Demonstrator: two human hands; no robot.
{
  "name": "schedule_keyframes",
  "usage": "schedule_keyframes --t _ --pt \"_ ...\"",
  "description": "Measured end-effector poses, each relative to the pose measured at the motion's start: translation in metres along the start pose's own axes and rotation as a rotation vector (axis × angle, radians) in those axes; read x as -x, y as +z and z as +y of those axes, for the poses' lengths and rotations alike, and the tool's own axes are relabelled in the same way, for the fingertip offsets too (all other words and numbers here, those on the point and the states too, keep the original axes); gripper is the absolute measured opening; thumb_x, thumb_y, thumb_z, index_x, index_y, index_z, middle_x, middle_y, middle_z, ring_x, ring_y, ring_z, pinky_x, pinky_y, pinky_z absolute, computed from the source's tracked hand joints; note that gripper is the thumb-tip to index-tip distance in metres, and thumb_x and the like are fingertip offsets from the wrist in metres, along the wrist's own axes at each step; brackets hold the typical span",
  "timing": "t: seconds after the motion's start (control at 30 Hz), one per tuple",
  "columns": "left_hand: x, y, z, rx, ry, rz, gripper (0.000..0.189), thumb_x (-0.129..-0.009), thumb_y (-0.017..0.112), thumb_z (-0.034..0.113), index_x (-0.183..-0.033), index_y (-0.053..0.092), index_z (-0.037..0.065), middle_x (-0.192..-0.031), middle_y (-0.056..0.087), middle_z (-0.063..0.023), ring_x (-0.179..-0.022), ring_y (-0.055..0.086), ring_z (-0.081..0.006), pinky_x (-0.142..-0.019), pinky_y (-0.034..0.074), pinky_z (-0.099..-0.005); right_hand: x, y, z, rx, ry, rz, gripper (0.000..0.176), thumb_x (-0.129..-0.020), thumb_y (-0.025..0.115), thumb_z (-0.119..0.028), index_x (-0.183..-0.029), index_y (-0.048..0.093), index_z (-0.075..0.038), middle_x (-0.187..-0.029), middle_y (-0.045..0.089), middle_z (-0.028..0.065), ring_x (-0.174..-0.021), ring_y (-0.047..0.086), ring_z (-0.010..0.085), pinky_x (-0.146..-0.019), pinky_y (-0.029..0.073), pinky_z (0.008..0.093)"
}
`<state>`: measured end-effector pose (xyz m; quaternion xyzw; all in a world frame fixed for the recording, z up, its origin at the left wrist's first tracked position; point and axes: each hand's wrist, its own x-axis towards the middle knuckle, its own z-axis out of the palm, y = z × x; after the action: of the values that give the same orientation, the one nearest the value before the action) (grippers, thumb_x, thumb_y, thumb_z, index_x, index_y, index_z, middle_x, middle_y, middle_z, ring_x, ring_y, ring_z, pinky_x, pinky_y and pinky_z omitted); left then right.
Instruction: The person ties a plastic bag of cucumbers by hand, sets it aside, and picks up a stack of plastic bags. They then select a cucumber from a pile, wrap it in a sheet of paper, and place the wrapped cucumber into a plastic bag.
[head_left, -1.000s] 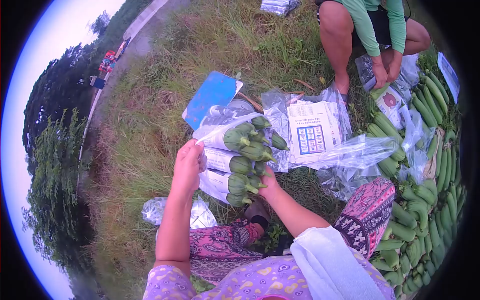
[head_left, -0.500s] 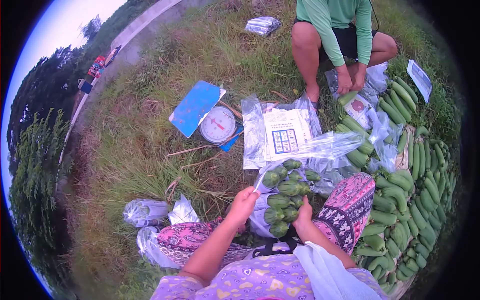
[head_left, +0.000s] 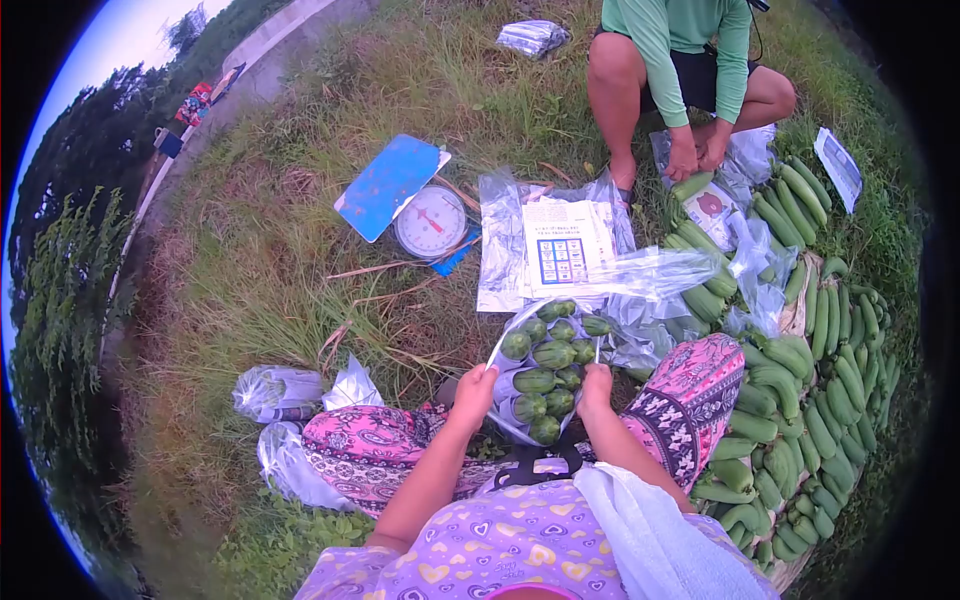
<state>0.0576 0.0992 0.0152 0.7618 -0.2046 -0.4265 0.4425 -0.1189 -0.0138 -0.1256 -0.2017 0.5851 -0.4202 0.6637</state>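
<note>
**Head view — looking down over the lap.** The person's left hand (head_left: 474, 390) and right hand (head_left: 597, 381) each pinch one side of the mouth of a clear plastic bag (head_left: 512, 412). Both hands are closed on the film, fingers curled. The bag stands stem-ends up between the knees, just in front of the patterned trousers (head_left: 700, 400). It is packed w/ approx. ten green squash (head_left: 553, 354), several in printed sleeves.

**Change.** 1 s ago the bag was held high and hid the scale. 0.5 s ago it was halfway down, and now it sits low, close to the lap. The right hand, earlier under the bundle, is now up at the rim opposite the left. Judged: the load is prob. no longer carried from below but rests on the ground or lap — the bag's base is hidden, so this can't be confirmed. Both hands now work the opening.

**Surroundings.**
- The scale (head_left: 430, 222) shows its dial again, w/ a blue board (head_left: 388, 186) tilted at its far side.
- A stack of printed bags (head_left: 560, 255) lies just beyond the held bag, w/ a loose clear bag (head_left: 660, 275) to its right.
- A pile (head_left: 810, 400) of unbagged squash runs along the right side on the grass (head_left: 300, 280).
- Tied bags (head_left: 275, 392) lie near the left knee.
- Opp., a co-worker squats. The co-worker's hands (head_left: 698, 150) are at another squash and bag, well apart from the person's own.
</note>
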Motion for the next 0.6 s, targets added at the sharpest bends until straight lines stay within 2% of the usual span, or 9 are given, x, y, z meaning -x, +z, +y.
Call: schedule_keyframes --t 0.07,0.17,0.23,0.3,0.33,0.43,0.47,0.6 --pt "-0.008 0.000 -0.008 0.056 0.010 0.057 0.028 -0.092 0.052 0.026 -0.074 0.054 0.005 -0.065 0.045 0.0043 -0.061 0.039 -0.0071 -0.055 0.033 -0.0278 -0.003 0.001 -0.001 -0.031 0.001 0.031 0.002 -0.080 0.050 -0.009 -0.081 0.051 -0.010 -0.064 0.045 -0.0008 -0.053 0.042 0.0106 -0.047 0.034 0.0280" --pt "-0.026 -0.005 -0.024 -0.054 0.055 0.137 0.027 -0.093 0.051 0.026 -0.084 0.055 0.001 -0.070 0.052 -0.0012 -0.065 0.047 -0.0111 -0.060 0.039 -0.0311 0.011 0.003 -0.021 -0.042 0.028 -0.078 0.005 -0.083 0.051 -0.012 -0.079 0.049 -0.012 -0.059 0.040 -0.0038 -0.047 0.038 0.0085 -0.042 0.030 0.0272" --pt "-0.034 -0.004 -0.021 -0.014 0.044 0.180 0.019 -0.094 0.051 0.024 -0.090 0.055 0.006 -0.068 0.047 0.0034 -0.058 0.039 -0.0064 -0.052 0.033 -0.0257 0.025 0.009 -0.037 -0.024 0.108 -0.148 0.006 -0.086 0.053 -0.013 -0.081 0.049 -0.012 -0.057 0.039 -0.0057 -0.045 0.036 0.0060 -0.041 0.027 0.0244" --pt "-0.037 -0.010 -0.015 -0.081 0.010 0.117 0.027 -0.094 0.050 0.026 -0.096 0.056 0.000 -0.078 0.058 -0.0069 -0.071 0.054 -0.0154 -0.067 0.044 -0.0318 0.040 0.017 -0.049 0.019 0.124 -0.240 0.008 -0.088 0.054 -0.014 -0.082 0.049 -0.013 -0.056 0.038 -0.0072 -0.043 0.035 0.0046 -0.039 0.025 0.0229" --pt "-0.038 -0.009 -0.017 -0.110 0.044 0.125 0.023 -0.095 0.050 0.024 -0.098 0.056 0.002 -0.074 0.055 -0.0024 -0.066 0.049 -0.0125 -0.062 0.042 -0.0304 0.047 0.022 -0.056 0.054 0.096 -0.298 0.009 -0.088 0.055 -0.015 -0.082 0.049 -0.013 -0.056 0.037 -0.0077 -0.042 0.034 0.0046 -0.039 0.025 0.0228" --pt "-0.029 0.000 -0.014 0.173 0.066 0.039 0.019 -0.097 0.048 0.022 -0.101 0.056 0.005 -0.069 0.047 0.0035 -0.060 0.041 -0.0074 -0.055 0.035 -0.0262 0.050 0.027 -0.058 0.111 0.019 -0.472 0.007 -0.088 0.057 -0.011 -0.085 0.051 -0.014 -0.058 0.039 -0.0093 -0.043 0.034 0.0028 -0.039 0.024 0.0217" --pt "-0.025 0.001 -0.012 0.274 0.045 0.012 0.017 -0.098 0.046 0.021 -0.102 0.056 0.008 -0.067 0.039 0.0078 -0.056 0.032 -0.0034 -0.050 0.027 -0.0224 0.050 0.027 -0.059 0.102 0.013 -0.530 0.006 -0.088 0.057 -0.010 -0.086 0.052 -0.014 -0.058 0.039 -0.0096 -0.043 0.034 0.0023 -0.039 0.024 0.0213" --pt "-0.009 -0.003 0.005 0.351 0.083 -0.104 0.015 -0.098 0.047 0.019 -0.104 0.056 0.009 -0.068 0.039 0.0105 -0.056 0.030 -0.0011 -0.049 0.024 -0.0205 0.062 0.029 -0.075 0.030 0.010 -0.718 0.009 -0.087 0.055 -0.006 -0.088 0.053 -0.014 -0.060 0.039 -0.0107 -0.044 0.031 0.0005 -0.040 0.022 0.0201"
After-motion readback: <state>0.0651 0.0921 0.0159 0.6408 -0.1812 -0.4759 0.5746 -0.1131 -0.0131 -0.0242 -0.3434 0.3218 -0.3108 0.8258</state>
